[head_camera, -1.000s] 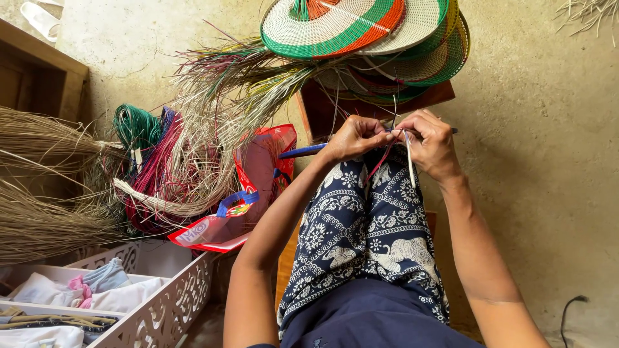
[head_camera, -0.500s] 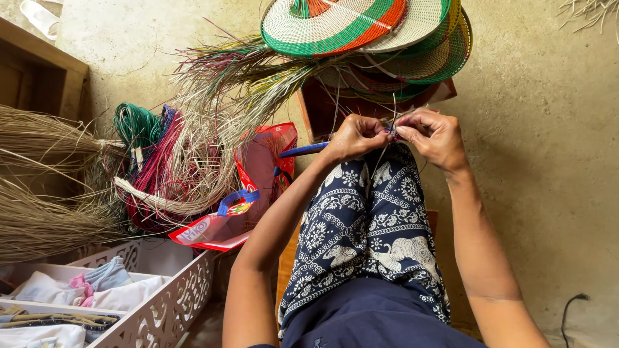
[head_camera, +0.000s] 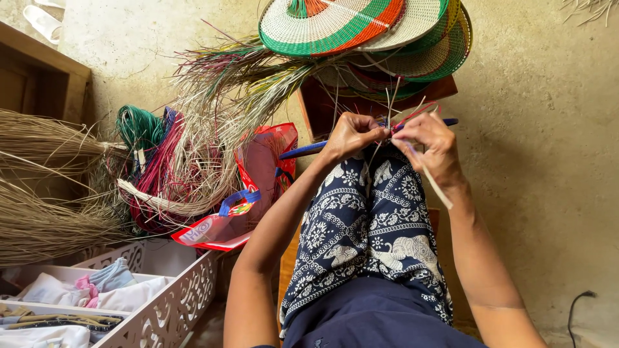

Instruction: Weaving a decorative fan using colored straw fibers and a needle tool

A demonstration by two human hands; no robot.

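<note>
In the head view, the person sits with knees up in dark blue patterned trousers, and both hands meet just above the knees, a little toward one o'clock from the middle of the frame. The left hand is closed in a narrow pinch on a blue rod that runs out toward nine o'clock, with its far tip showing past the other hand at three o'clock. The right hand is also closed, its fingers pinched on a small bundle of weaving strands, pink, blue and pale, gathered where the two hands touch. From that point thin strand ends fan up toward twelve o'clock, and one pale strip hangs down across the right wrist toward five o'clock.

At twelve o'clock a stack of round woven fans, white with green and orange bands, lies on a dark wooden stool. At ten o'clock loose dyed straw spreads across the concrete floor. At nine o'clock sit coils of green, pink and natural strands, with a red plastic bag just beside them and dry brown grass bundles at the far left edge. At seven o'clock a white cut-out box holds folded cloths. A black cable shows at four o'clock.
</note>
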